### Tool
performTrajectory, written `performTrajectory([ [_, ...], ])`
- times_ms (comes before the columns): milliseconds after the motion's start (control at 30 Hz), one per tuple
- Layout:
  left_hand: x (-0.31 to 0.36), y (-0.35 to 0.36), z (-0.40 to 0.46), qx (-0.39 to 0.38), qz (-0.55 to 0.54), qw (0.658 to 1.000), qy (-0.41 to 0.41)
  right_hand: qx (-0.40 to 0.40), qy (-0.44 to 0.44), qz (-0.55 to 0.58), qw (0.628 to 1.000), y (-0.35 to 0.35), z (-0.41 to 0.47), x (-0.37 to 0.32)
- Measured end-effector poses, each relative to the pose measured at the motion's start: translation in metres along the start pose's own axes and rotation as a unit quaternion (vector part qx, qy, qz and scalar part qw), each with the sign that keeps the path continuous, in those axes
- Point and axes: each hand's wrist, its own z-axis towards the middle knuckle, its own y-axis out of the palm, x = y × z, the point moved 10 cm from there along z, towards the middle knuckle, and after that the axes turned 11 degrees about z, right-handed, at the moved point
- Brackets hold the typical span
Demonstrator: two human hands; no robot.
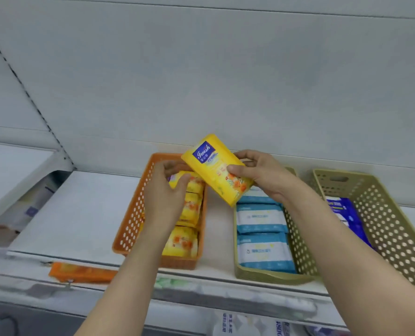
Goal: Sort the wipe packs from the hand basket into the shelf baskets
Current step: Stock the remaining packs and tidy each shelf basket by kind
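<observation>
Right hand (262, 175) pinches a yellow pack (217, 169) above the orange basket (131, 221); left hand (164, 190) grips a pack (177, 178) inside it. Blue packs (261, 218) fill the beige basket (296, 238) beside.

A pale grey back panel (213, 81) is seen above a white shelf (85, 214). Left of the shelf, a perforated upright (26, 93) is mounted; even, diffuse light is cast.

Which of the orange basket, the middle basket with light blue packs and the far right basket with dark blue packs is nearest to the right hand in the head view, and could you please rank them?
Measured from the right hand:
1. Middle basket, directly beneath the hand.
2. Orange basket, to its left.
3. Far right basket, farthest right.
</observation>
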Motion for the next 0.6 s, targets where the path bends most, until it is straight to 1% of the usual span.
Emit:
performTrajectory([
  [33,-0.018,-0.022,0.008,0.020,0.054,0.998,0.005,-0.009,0.005,-0.012,1.000,0.016,0.006,0.001],
  [67,-0.040,-0.039,0.017,0.021,0.089,0.996,-0.013,-0.020,0.011,-0.031,0.999,0.032,0.012,0.003],
  [133,-0.089,-0.058,0.027,-0.021,0.102,0.991,-0.082,-0.055,0.033,-0.089,0.994,0.066,0.019,0.009],
  [200,-0.121,-0.054,0.028,-0.100,0.072,0.984,-0.128,-0.094,0.069,-0.173,0.978,0.095,0.019,0.024],
  [267,-0.133,-0.039,0.023,-0.176,0.001,0.974,-0.141,-0.115,0.096,-0.266,0.952,0.115,0.015,0.039],
  [300,-0.134,-0.034,0.020,-0.199,-0.033,0.969,-0.143,-0.122,0.101,-0.307,0.938,0.122,0.013,0.044],
  [367,-0.136,-0.030,0.019,-0.220,-0.069,0.963,-0.142,-0.130,0.113,-0.350,0.921,0.133,0.008,0.052],
  [533,-0.137,-0.025,0.020,-0.261,-0.096,0.952,-0.131,-0.105,0.142,-0.350,0.920,0.148,-0.006,0.073],
  [600,-0.138,-0.022,0.019,-0.271,-0.105,0.948,-0.131,-0.094,0.131,-0.384,0.909,0.155,-0.008,0.078],
])
